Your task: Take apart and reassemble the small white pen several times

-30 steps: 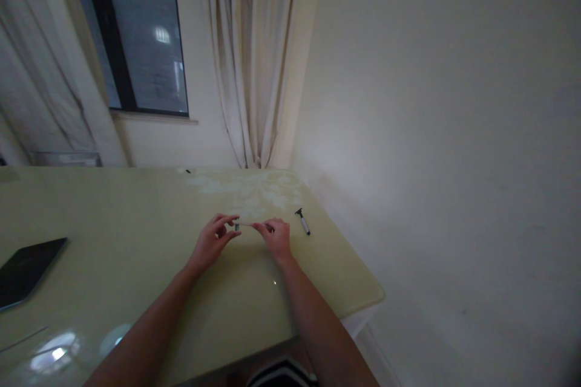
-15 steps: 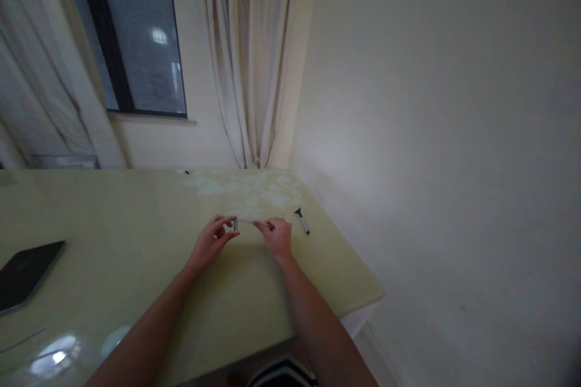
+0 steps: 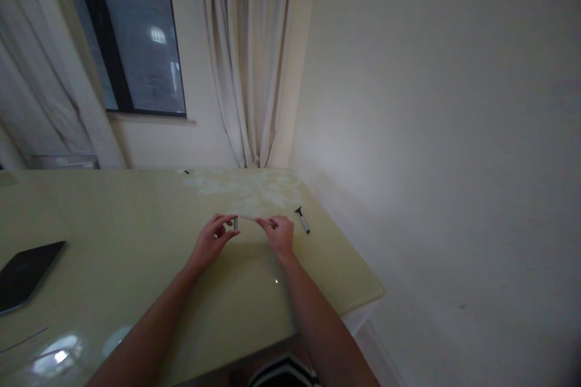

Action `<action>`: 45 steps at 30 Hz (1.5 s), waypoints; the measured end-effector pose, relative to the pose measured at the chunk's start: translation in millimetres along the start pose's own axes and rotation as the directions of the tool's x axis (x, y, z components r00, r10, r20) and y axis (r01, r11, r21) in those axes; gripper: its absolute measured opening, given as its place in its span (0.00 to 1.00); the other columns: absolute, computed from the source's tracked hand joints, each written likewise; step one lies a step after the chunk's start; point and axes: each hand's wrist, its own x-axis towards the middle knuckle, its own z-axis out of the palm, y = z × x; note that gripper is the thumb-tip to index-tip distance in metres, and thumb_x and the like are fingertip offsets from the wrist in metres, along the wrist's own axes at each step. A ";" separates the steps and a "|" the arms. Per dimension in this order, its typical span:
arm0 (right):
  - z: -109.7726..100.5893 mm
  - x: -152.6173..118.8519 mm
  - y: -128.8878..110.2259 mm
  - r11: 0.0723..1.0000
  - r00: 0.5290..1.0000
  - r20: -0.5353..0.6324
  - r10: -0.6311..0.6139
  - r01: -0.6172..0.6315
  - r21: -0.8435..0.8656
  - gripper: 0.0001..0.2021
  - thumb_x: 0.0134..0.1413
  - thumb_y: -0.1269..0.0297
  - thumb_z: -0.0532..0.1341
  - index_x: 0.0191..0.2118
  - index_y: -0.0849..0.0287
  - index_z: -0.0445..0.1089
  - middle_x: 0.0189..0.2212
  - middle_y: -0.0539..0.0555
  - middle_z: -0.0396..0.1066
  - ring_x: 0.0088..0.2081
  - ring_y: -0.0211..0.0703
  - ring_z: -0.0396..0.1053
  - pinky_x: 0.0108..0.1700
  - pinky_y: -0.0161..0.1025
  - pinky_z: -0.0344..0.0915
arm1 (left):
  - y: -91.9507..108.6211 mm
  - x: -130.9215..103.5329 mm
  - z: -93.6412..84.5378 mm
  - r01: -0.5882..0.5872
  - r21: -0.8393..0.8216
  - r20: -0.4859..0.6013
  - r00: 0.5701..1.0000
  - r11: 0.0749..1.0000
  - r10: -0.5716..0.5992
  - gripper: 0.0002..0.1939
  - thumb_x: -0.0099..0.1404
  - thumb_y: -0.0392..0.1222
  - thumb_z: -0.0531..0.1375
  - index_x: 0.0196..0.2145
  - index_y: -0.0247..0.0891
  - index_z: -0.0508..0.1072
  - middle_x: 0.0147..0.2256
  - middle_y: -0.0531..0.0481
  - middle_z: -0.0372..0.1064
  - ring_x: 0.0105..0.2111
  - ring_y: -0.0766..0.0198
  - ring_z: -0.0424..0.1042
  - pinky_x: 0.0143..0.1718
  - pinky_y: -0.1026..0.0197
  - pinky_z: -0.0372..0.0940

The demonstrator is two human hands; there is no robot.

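In the head view, below and left of frame centre, a small, narrow, greenish-dark piece [image 3: 235, 224] is held upright, pinched by the left grip [image 3: 215, 234]. 1 thin, pale stick [image 3: 247, 218] is pinched by the right grip [image 3: 280, 234]; whether the 2 objects touch cannot be told.

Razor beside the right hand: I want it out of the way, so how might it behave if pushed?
The razor would probably slide easily, since the table looks glossy. Its slim handle suggests little weight. The T-shaped head should keep it from rolling far.
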 end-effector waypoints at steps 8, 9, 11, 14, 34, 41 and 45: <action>1.3 -0.5 -1.3 0.998 0.999 0.040 0.016 -0.018 0.063 0.30 0.54 0.34 0.66 0.21 0.59 0.73 0.19 0.49 0.66 0.25 0.38 0.62 0.30 0.36 0.55 | 0.5 -0.9 1.4 -0.015 0.004 0.006 1.000 1.000 0.014 0.18 0.62 0.49 0.68 0.49 0.43 0.80 0.37 0.52 0.70 0.25 0.70 0.64 0.28 0.64 0.64; 1.3 -0.9 -2.0 0.996 0.997 0.081 0.011 -0.018 0.084 0.30 0.53 0.34 0.66 0.21 0.59 0.73 0.19 0.49 0.65 0.25 0.38 0.62 0.30 0.35 0.55 | 0.4 -0.7 1.5 -0.019 0.005 0.003 1.000 1.000 0.019 0.18 0.62 0.49 0.68 0.49 0.43 0.80 0.37 0.52 0.69 0.25 0.70 0.64 0.28 0.64 0.64; 1.2 -1.5 -3.2 0.996 0.994 0.106 0.016 -0.026 0.090 0.30 0.53 0.34 0.66 0.20 0.59 0.71 0.19 0.48 0.63 0.24 0.37 0.60 0.30 0.35 0.54 | 0.2 -0.2 1.3 -0.027 0.002 -0.006 1.000 1.000 0.027 0.19 0.62 0.49 0.68 0.49 0.43 0.80 0.37 0.53 0.69 0.25 0.70 0.64 0.28 0.64 0.64; 0.7 -1.6 -3.6 0.996 0.998 0.020 0.054 -0.055 0.076 0.30 0.54 0.34 0.65 0.20 0.59 0.71 0.20 0.48 0.64 0.25 0.38 0.60 0.31 0.35 0.54 | 0.0 0.1 0.9 -0.027 0.004 -0.006 1.000 1.000 0.027 0.18 0.62 0.49 0.69 0.49 0.43 0.80 0.37 0.53 0.69 0.25 0.70 0.64 0.28 0.64 0.64; 0.5 -1.8 -1.8 0.988 0.996 0.040 0.077 -0.081 0.130 0.30 0.52 0.34 0.66 0.20 0.59 0.70 0.19 0.48 0.62 0.25 0.38 0.60 0.30 0.35 0.54 | 4.6 -1.6 3.3 -0.049 0.010 0.010 0.999 0.999 0.048 0.18 0.63 0.48 0.68 0.50 0.43 0.79 0.37 0.52 0.70 0.26 0.69 0.65 0.29 0.64 0.65; -1.3 -0.7 -0.5 0.995 0.998 0.031 0.051 -0.054 0.085 0.31 0.53 0.33 0.65 0.19 0.58 0.68 0.19 0.48 0.62 0.25 0.38 0.60 0.30 0.36 0.53 | 3.4 -1.5 3.8 -0.064 0.007 -0.005 0.998 0.998 0.064 0.18 0.63 0.48 0.68 0.49 0.42 0.80 0.37 0.52 0.69 0.25 0.70 0.64 0.29 0.64 0.64; -0.8 -1.3 -0.4 0.992 0.990 0.131 0.049 -0.064 0.111 0.31 0.52 0.33 0.65 0.19 0.58 0.68 0.18 0.47 0.60 0.24 0.38 0.58 0.29 0.35 0.51 | 3.5 -1.2 2.9 -0.057 0.010 0.001 0.998 0.998 0.057 0.18 0.63 0.48 0.67 0.50 0.43 0.79 0.37 0.52 0.69 0.25 0.69 0.65 0.29 0.64 0.65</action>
